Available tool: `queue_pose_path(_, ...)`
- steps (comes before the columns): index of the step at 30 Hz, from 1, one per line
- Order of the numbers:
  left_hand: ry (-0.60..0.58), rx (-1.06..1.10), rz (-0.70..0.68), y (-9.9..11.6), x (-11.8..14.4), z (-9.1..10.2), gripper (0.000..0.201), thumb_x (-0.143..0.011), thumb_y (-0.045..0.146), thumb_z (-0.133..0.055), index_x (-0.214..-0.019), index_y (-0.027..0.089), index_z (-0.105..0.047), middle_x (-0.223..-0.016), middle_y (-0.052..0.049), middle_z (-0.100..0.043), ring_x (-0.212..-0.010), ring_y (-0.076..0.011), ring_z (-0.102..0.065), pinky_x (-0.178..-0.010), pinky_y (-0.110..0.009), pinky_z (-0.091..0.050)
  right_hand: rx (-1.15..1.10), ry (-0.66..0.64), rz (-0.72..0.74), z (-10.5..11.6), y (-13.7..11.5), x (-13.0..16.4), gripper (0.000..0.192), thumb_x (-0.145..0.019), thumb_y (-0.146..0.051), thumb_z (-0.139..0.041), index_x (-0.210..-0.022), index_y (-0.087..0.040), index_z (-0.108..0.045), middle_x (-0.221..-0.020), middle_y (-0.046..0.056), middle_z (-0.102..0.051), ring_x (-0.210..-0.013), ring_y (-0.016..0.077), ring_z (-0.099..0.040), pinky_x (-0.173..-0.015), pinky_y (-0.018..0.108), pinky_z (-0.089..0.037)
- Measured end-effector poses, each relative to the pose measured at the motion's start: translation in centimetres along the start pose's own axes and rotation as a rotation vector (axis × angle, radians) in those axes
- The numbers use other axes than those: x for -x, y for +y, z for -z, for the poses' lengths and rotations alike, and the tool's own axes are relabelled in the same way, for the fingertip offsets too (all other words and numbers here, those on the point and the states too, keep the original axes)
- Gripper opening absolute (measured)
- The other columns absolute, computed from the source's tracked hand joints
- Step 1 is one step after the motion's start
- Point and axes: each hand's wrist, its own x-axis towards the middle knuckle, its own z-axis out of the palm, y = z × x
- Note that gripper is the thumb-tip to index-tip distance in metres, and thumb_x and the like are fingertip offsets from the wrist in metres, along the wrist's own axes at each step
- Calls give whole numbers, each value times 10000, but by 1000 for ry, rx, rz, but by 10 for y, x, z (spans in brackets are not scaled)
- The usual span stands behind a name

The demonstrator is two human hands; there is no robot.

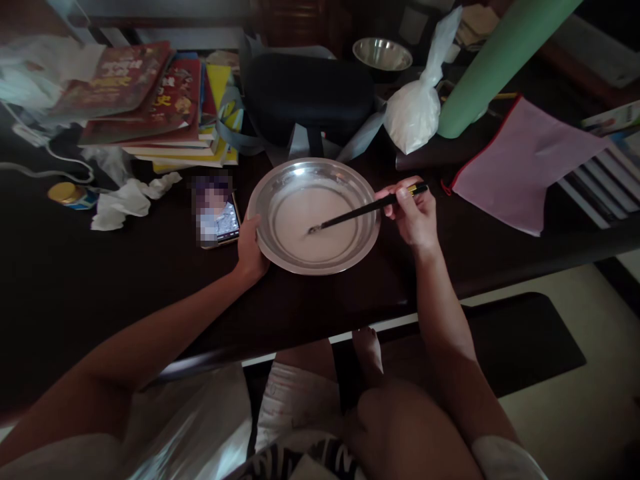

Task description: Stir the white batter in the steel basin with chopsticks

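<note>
- Head view looks down on a dark desk (125,267), where a steel basin (314,215) holding a thin pale liquid sits near the front edge.
- Left hand (250,250) lies open against the basin's left rim, steadying it without closing around anything.
- Right hand (413,213) is closed around dark chopsticks (367,209), whose tips rest in the liquid near the basin's middle.
- Just left of the basin lies a phone (220,217), its screen blurred; beyond it, crumpled tissue (127,200) and a small gold-lidded jar (70,195).
- Behind the basin stand a dark bag (310,97), a stack of books (155,107), a tied plastic bag of white powder (415,113), a steel bowl (383,55) and a green roll (500,60).
- A pink pouch (520,167) lies to the right, well clear of the chopsticks.
- Book titles are too blurred to read, and the green roll is cut off by the top edge.
</note>
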Motion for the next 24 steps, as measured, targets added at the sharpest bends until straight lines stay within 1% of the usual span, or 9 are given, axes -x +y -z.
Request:
queue_pose_path(2,-7,1,-5,0,0,0,224,-809,427,-772,-783,261,-624,-865,-44,-756,-1106,-320,-746,-988,-422,-646,15,64,22,2,-3,-1,513,-839,-741,-753,-797,-274,-545,-712,-43,-707,-492,94,-511,-438,260,-369)
queue_pose_path(5,-8,30,7,0,0,0,228,-776,441,-768,-811,248,-651,-945,-48,-787,-1078,-301,-743,-1002,-418,-633,26,164,22,7,-5,-1,513,-897,-735,-680,-762,-260,-540,-662,-40,-697,-433,81,-475,-397,254,-323)
queue_pose_path(7,-3,57,28,-1,-1,0,253,-754,448,-770,-830,236,-654,-985,-51,-797,-1043,-285,-746,-1005,-414,-626,27,135,-13,7,-5,0,495,-884,-717,-705,-770,-256,-566,-643,-38,-702,-426,84,-489,-392,253,-335)
queue_pose_path(10,-3,55,27,-1,-1,1,265,-775,441,-772,-807,232,-612,-937,-43,-776,-1055,-271,-742,-1031,-393,-606,45,40,-29,7,-2,0,494,-832,-725,-763,-799,-257,-605,-693,-22,-738,-496,106,-580,-433,258,-411)
queue_pose_path(15,-19,54,-8,0,1,-2,290,-844,411,-748,-772,243,-522,-888,-35,-735,-1152,-270,-712,-1085,-395,-572,88,185,33,14,2,-2,510,-873,-740,-708,-756,-257,-592,-672,-33,-720,-476,96,-556,-432,252,-401)
queue_pose_path(16,-21,55,-5,1,1,-2,304,-843,411,-751,-762,246,-509,-864,-35,-725,-1154,-275,-711,-1082,-403,-575,82,176,30,15,2,-2,507,-875,-731,-713,-742,-255,-600,-654,-36,-713,-474,96,-558,-436,251,-403)
queue_pose_path(20,-29,27,-1,4,1,-3,314,-788,422,-788,-758,257,-523,-821,-30,-711,-1109,-295,-722,-1024,-408,-609,78,-5,15,12,1,2,441,-844,-676,-792,-773,-254,-684,-658,-43,-713,-563,113,-648,-515,263,-471)
queue_pose_path(22,-25,13,-1,4,1,-3,304,-764,431,-795,-775,256,-547,-877,-36,-737,-1072,-288,-730,-1008,-397,-615,119,28,44,12,2,2,432,-847,-676,-790,-793,-261,-685,-682,-52,-700,-610,119,-682,-544,266,-492)
queue_pose_path(24,-19,23,-5,4,1,-4,298,-769,432,-783,-775,253,-545,-922,-39,-755,-1067,-279,-736,-1012,-395,-615,145,134,82,14,4,1,452,-877,-692,-748,-777,-261,-654,-671,-60,-663,-636,123,-707,-562,264,-509)
